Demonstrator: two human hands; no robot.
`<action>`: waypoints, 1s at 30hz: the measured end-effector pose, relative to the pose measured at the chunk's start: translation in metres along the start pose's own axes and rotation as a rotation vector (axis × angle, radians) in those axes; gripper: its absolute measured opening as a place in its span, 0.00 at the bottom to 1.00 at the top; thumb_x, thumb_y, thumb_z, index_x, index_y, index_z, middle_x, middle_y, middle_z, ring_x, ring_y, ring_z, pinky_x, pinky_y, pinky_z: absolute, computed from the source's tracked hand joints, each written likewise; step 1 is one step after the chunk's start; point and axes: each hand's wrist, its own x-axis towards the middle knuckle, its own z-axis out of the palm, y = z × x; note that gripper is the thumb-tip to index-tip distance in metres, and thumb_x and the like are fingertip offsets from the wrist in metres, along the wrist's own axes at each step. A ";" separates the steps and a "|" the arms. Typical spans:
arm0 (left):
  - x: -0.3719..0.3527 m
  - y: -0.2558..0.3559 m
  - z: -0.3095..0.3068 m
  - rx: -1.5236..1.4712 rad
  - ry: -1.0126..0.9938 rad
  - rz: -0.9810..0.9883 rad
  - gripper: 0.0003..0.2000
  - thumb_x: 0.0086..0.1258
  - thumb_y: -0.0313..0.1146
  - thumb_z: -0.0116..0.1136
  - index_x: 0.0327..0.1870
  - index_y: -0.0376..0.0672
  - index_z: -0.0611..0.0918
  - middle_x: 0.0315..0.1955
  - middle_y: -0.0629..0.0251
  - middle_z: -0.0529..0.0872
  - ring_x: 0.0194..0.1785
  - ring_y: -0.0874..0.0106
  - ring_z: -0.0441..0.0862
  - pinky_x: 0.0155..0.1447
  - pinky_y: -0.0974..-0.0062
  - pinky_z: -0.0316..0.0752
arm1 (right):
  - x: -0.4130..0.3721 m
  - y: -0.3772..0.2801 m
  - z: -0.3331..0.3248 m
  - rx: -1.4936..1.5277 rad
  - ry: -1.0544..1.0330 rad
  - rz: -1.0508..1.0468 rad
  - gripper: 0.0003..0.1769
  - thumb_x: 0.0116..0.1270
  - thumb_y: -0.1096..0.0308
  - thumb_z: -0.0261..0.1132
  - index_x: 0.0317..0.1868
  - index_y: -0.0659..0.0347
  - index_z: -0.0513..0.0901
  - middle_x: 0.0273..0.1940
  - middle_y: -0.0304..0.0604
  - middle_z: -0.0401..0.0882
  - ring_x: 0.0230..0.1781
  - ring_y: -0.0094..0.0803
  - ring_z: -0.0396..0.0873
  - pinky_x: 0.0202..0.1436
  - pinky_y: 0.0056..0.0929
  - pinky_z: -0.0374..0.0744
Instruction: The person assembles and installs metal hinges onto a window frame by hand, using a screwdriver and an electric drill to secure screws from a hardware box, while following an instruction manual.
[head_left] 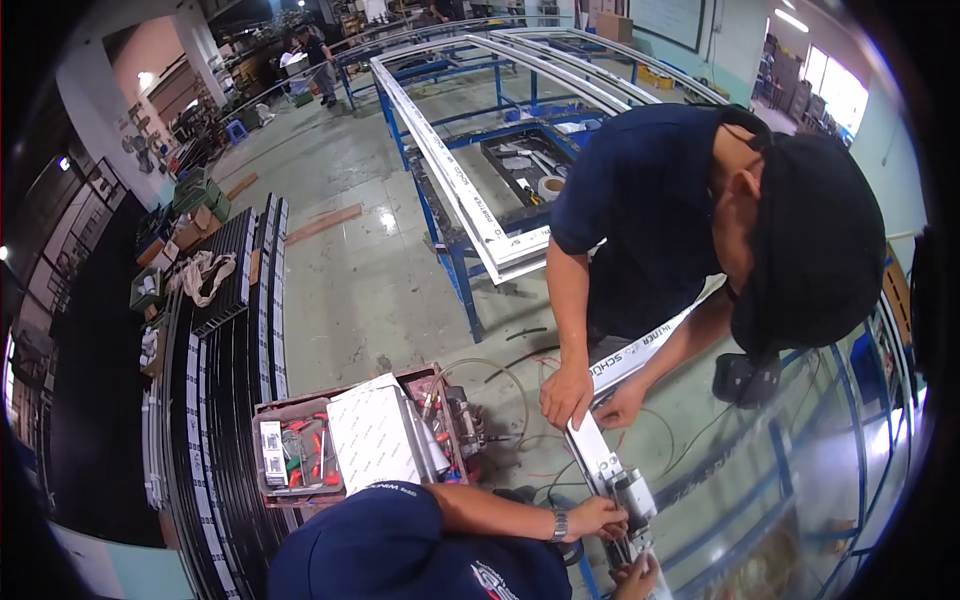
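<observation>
Left hand (598, 518), watch (560, 525) on wrist, is at the dark-and-silver fitting (632, 493) by the near end of the white-filmed profile (640, 353). Its fingers are curled in against the fitting; can't tell if they're clamped on it. Right hand (634, 579) is just below, at the bottom edge of view, by the same fitting; can't tell whether its fingers are apart or together. Profile runs up and right from the fitting, under a co-worker (640, 180) in a black cap (815, 240), leaning over it. Co-worker's hand (567, 397) presses on the profile, other hand (621, 404) at its edge. Left of that: tool box (310, 493) with red-handled tools (317, 457) and a white printed sheet (370, 435) across it. Black profiles (240, 400) lie further left. Beyond, a white frame (430, 140) rests on a blue stand (460, 290).
</observation>
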 end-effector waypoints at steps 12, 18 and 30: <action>-0.011 0.013 0.013 0.004 0.079 -0.029 0.15 0.78 0.40 0.59 0.49 0.34 0.81 0.41 0.59 0.89 0.44 0.70 0.89 0.50 0.74 0.84 | 0.018 0.055 -0.006 -0.370 -0.104 -0.452 0.16 0.76 0.58 0.60 0.53 0.60 0.85 0.36 0.52 0.85 0.38 0.48 0.83 0.48 0.41 0.80; -0.004 0.010 0.009 0.051 0.093 -0.003 0.15 0.78 0.36 0.58 0.51 0.29 0.78 0.46 0.49 0.87 0.49 0.59 0.88 0.57 0.65 0.85 | 0.002 0.047 0.009 0.516 -0.091 -0.064 0.18 0.75 0.57 0.64 0.38 0.67 0.82 0.25 0.42 0.80 0.22 0.33 0.81 0.38 0.37 0.87; -0.009 0.017 0.009 0.081 0.096 -0.027 0.12 0.78 0.38 0.60 0.43 0.35 0.76 0.41 0.51 0.87 0.44 0.61 0.89 0.52 0.63 0.87 | 0.014 0.028 -0.003 0.472 -0.206 0.133 0.18 0.74 0.57 0.63 0.41 0.68 0.86 0.29 0.43 0.86 0.28 0.27 0.83 0.36 0.26 0.80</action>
